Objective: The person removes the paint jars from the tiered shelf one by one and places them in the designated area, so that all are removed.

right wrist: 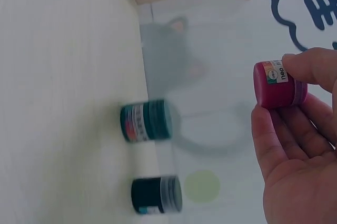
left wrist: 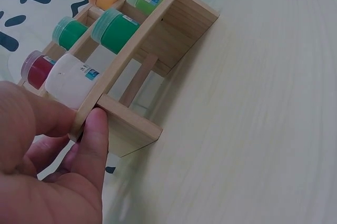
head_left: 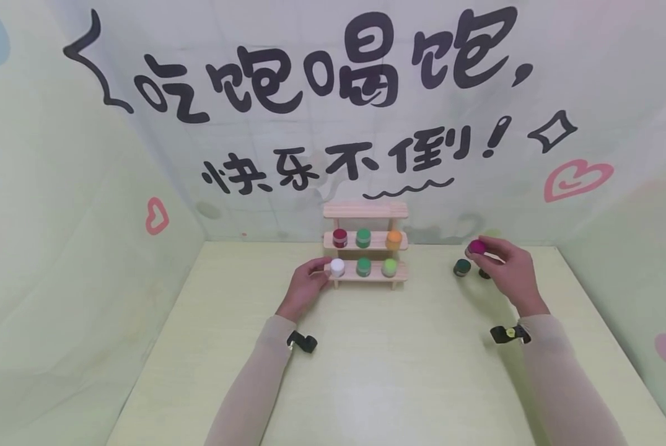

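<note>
My left hand (head_left: 306, 286) pinches the left end of the lower board of a small wooden tiered rack (head_left: 366, 212), thumb and fingers on either side of the wood in the left wrist view. Right beside the thumb stands a white paint jar (left wrist: 71, 83). On that same tier are a green jar (head_left: 363, 267) and a light green jar (head_left: 389, 267). Held up above the table to the right, a magenta paint jar (right wrist: 276, 88) is between the thumb and fingers of my right hand (head_left: 511, 272). Its label faces the right wrist camera.
The middle tier carries a dark red jar (head_left: 340, 238), another green jar (head_left: 363, 238) and an orange jar (head_left: 394, 240). A dark teal jar (head_left: 462, 267) and a black jar (right wrist: 152, 195) stand on the table near my right hand. A printed cloth (head_left: 277, 217) hangs behind.
</note>
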The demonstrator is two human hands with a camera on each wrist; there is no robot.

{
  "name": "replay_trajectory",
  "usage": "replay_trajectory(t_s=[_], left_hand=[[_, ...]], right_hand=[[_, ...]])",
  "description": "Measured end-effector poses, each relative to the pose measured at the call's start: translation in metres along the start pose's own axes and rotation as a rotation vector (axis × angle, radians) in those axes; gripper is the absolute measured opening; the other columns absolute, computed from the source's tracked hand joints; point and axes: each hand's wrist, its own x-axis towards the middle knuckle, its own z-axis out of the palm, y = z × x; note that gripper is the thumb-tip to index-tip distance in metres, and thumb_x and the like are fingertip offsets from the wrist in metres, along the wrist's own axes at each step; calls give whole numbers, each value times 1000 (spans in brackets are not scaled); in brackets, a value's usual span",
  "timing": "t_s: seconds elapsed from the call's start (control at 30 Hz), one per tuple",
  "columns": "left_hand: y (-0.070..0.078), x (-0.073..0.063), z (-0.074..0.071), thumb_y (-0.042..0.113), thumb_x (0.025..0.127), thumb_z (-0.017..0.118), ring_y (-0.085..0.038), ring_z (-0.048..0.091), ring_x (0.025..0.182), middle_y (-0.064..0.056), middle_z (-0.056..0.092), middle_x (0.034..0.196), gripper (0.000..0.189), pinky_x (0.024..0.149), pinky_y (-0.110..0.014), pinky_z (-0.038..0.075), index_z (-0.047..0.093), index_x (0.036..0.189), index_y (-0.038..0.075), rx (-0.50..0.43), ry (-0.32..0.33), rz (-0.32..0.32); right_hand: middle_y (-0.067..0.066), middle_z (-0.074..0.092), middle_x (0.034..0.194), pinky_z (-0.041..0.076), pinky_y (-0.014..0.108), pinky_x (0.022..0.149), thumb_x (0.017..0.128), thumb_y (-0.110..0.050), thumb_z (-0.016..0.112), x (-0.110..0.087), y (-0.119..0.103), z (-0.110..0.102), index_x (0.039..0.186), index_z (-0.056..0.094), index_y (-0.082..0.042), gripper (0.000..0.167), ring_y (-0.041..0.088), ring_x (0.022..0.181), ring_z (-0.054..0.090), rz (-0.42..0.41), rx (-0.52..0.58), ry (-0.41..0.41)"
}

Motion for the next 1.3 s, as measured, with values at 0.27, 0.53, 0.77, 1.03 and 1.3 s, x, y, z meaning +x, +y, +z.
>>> replay_trajectory(t_s=[0.27,0.53,0.77,1.03,1.3], left_hand=[[2,-1,-1,7,99,69,-18,69,110,-15,64,132,37,92,-24,63,70,136,13,11,9,6],[-1,-1,-2,10,100,69,-19,70,111,-15,64,134,37,93,-26,63,69,137,14,34,-3,10],[-3,-1,-1,14,100,70,-20,69,114,-13,65,135,37,97,-29,63,69,137,17,45,-12,-5],[-1,-4,-3,13,99,70,-22,69,115,-13,64,136,38,97,-29,63,69,137,17,51,-8,-10],[1,-1,-2,9,101,68,-21,69,114,-16,63,135,36,95,-27,63,69,137,12,8,-7,-4]], right_hand=[[-29,66,115,56,6,85,95,-26,81,1,22,-21,147,60,-1,61,-15,105,63,72,1,38],[-30,66,116,54,3,85,95,-24,82,-5,41,-39,148,59,-2,62,-18,103,63,83,-25,51],[-37,63,108,52,0,82,94,-24,82,-13,60,-54,147,57,4,64,-23,99,60,95,-61,78],[-44,61,97,42,-6,82,95,-36,80,-16,81,-62,149,55,4,71,-28,92,56,164,-147,43],[-24,72,116,40,1,89,97,-48,75,-11,86,-66,151,55,-3,73,-31,90,50,186,-281,-9]])
